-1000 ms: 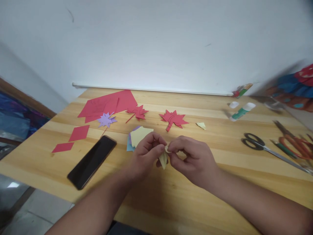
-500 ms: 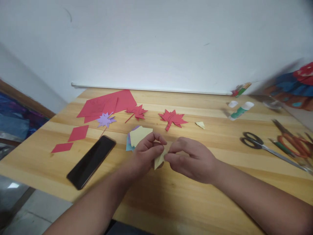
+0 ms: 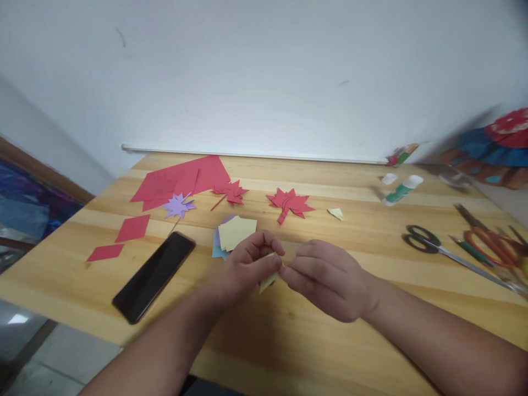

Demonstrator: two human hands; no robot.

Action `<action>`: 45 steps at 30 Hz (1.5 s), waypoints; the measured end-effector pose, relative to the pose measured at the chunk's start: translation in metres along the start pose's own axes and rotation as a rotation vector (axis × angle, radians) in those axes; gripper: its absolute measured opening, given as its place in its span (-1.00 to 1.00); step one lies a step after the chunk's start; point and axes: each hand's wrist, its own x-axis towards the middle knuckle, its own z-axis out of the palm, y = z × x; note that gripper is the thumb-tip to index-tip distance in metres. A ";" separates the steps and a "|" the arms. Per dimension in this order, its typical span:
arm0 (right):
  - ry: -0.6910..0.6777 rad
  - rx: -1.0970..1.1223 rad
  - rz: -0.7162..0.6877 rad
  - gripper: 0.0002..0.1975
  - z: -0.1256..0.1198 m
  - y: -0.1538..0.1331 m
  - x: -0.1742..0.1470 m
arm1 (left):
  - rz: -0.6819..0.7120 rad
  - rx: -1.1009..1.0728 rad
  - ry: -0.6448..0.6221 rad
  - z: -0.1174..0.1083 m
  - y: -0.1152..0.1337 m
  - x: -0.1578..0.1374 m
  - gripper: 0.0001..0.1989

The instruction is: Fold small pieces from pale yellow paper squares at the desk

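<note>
A small folded piece of pale yellow paper (image 3: 269, 281) is pinched between the thumb and fingers of my left hand (image 3: 252, 264), above the near middle of the table. My right hand (image 3: 325, 278) meets it from the right, its thumb and fingertips closed at the paper's edge. The fingers hide much of the paper. Just behind my left hand lies a stack of yellow, purple and blue paper (image 3: 238, 231). A small folded yellow piece (image 3: 336, 213) rests farther back on the right.
Two red paper leaves (image 3: 291, 203), a purple paper star (image 3: 179, 205) and red sheets (image 3: 165, 184) lie toward the back. A phone (image 3: 154, 278) sits at left. Black-handled scissors (image 3: 421, 240), orange-handled scissors (image 3: 487, 242) and an uncapped glue stick (image 3: 401, 190) are at right.
The yellow paper has tilted and shows less of its face. My right hand has turned, with its back more to the camera and its fingers closer together. The view has shifted slightly.
</note>
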 end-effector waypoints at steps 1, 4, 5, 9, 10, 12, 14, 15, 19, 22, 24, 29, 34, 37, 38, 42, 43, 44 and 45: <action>0.008 -0.030 -0.049 -0.87 0.000 0.000 0.001 | 0.007 0.000 0.002 0.001 0.000 0.000 -0.67; 0.014 -0.068 -0.128 -0.85 0.002 0.001 0.000 | 0.035 -0.001 -0.011 0.002 0.003 -0.001 -0.65; 0.016 -0.052 -0.104 -0.85 0.002 0.001 0.000 | 0.040 0.003 -0.021 0.003 0.005 -0.002 -0.65; 0.020 0.030 -0.006 -0.88 0.004 0.001 -0.005 | 0.039 0.047 -0.043 0.004 0.007 -0.004 -0.67; 0.020 0.033 -0.009 -0.87 0.004 0.001 -0.006 | 0.037 0.050 -0.047 0.003 0.007 -0.004 -0.67; 0.017 0.027 -0.014 -0.87 0.004 0.000 -0.006 | 0.029 0.040 -0.061 0.002 0.005 -0.004 -0.67; 0.014 0.016 -0.024 -0.87 0.002 -0.001 -0.005 | 0.016 0.014 -0.072 0.001 0.005 -0.004 -0.65; 0.016 0.009 -0.027 -0.87 0.002 -0.001 -0.004 | 0.006 -0.003 -0.068 0.001 0.005 -0.004 -0.66; 0.024 -0.033 -0.041 -0.88 -0.001 -0.002 -0.001 | -0.044 -0.059 0.013 0.004 0.009 -0.002 -0.70; 0.031 -0.080 -0.087 -0.87 -0.002 0.000 -0.002 | -0.045 -0.064 -0.022 0.006 0.009 0.001 -0.69; 0.044 -0.112 -0.132 -0.86 -0.001 0.001 -0.003 | -0.023 -0.048 -0.044 0.005 0.007 0.002 -0.67; 0.044 -0.113 -0.168 -0.85 0.002 0.001 -0.004 | 0.014 -0.015 -0.067 0.001 0.001 0.001 -0.65; -0.013 -0.116 -0.157 -0.82 -0.005 0.003 -0.005 | 0.073 0.094 0.106 0.004 0.002 0.001 -0.82; -0.022 -0.114 -0.114 -0.82 -0.007 0.008 -0.008 | 0.186 0.418 0.225 0.008 0.003 0.002 -0.87; -0.019 -0.128 -0.106 -0.82 -0.006 0.009 -0.009 | 0.249 0.511 0.230 0.008 0.003 0.002 -0.85; 0.123 -0.200 -0.028 -0.84 0.001 0.012 -0.011 | 0.537 0.630 0.202 0.008 0.003 0.002 -0.76; 0.175 -0.193 0.003 -0.81 0.002 0.011 -0.010 | 0.590 0.625 0.182 0.007 0.003 0.002 -0.74; 0.221 -0.183 0.033 -0.77 0.004 0.010 -0.009 | 0.616 0.629 0.153 0.007 0.003 0.002 -0.70; 0.263 -0.172 0.061 -0.75 0.006 0.009 -0.007 | 0.628 0.628 0.127 0.007 0.003 0.002 -0.66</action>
